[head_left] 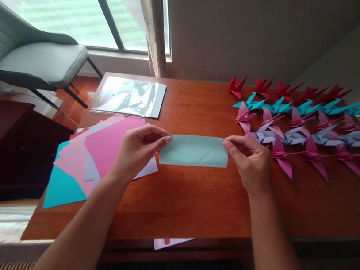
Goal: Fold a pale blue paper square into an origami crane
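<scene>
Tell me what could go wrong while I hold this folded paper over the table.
The folded paper is pinched only at its top corners by the left hand and right hand; an uneven pull might skew the fold. The right hand is close to the nearest pink paper crane; a wrist swing could knock it. The loose paper sheets reach the table edge and might slide off if brushed.

We can read no words, numbers, brands or signs in this view. The pale blue-green folded paper (194, 151) shows a blank face. A small reddish mark sits on the white sheet (173, 242) that pokes out beneath the front edge of the worktop (191, 199), and it is too small for us to make out.
</scene>
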Available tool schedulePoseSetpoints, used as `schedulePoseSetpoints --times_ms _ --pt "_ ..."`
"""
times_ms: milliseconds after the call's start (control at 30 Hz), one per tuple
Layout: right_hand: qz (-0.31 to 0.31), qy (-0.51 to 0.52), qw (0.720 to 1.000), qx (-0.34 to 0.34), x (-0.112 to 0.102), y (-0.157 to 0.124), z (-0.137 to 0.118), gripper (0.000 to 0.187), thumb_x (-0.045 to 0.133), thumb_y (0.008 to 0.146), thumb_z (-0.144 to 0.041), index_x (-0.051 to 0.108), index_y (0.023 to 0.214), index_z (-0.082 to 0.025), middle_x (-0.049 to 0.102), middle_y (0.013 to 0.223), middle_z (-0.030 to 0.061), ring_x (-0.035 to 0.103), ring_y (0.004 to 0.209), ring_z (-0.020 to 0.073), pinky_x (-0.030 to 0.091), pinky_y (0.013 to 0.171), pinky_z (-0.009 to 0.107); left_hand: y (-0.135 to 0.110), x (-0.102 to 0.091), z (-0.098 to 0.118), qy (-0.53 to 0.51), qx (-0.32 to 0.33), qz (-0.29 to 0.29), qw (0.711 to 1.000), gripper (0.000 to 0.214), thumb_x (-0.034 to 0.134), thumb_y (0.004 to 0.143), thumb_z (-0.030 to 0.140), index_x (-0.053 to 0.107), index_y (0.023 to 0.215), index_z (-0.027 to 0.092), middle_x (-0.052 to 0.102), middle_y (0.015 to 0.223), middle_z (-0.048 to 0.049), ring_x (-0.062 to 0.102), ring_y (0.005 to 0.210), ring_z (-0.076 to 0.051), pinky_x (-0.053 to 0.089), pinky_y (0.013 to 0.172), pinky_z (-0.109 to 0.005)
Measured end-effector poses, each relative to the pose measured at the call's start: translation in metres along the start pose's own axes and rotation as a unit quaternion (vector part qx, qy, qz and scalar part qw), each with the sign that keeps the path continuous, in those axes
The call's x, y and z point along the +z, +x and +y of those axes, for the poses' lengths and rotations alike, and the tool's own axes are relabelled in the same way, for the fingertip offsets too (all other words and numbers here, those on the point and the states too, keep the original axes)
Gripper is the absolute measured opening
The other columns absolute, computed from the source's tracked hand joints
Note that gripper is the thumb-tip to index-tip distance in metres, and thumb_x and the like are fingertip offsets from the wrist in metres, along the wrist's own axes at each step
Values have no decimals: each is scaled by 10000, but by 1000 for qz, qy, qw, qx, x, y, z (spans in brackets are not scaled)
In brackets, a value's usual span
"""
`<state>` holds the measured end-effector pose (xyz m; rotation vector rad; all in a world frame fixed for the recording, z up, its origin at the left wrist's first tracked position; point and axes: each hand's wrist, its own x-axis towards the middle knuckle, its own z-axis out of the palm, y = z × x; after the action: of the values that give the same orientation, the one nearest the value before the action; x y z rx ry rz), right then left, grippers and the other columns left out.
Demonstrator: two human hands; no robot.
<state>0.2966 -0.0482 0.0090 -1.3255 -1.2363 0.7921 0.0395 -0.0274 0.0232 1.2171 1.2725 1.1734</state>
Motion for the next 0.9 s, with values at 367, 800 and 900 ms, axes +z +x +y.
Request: schedulePoseSetpoints --times_ms 367,800,900 --pt "-123 -221 967 -15 -39 -33 -11 108 697 873 -328 742 831 -240 773 802 8 713 694 192 529 564 279 -31 1 3 191 47 -167 966 152 677 882 324 689 829 182 686 739 -19 621 668 -143 468 604 -238" --pt "-178 -333 923 -70 -28 -32 12 95 645 904 -200 693 822 -203 724 857 46 662 849 226 489 796 353 -46 21 -6 564 112 -131 808 118 521 936 206 633 900 216 651 1020 -64 592 988 -263 449 778 -360" --pt "-179 -344 919 -71 -26 -33 13 94 639 910 -200 686 829 -204 712 862 48 660 845 225 486 799 344 -47 25 -5 603 114 -129 779 123 514 946 207 632 914 220 635 1035 -67 581 997 -272 452 783 -373"
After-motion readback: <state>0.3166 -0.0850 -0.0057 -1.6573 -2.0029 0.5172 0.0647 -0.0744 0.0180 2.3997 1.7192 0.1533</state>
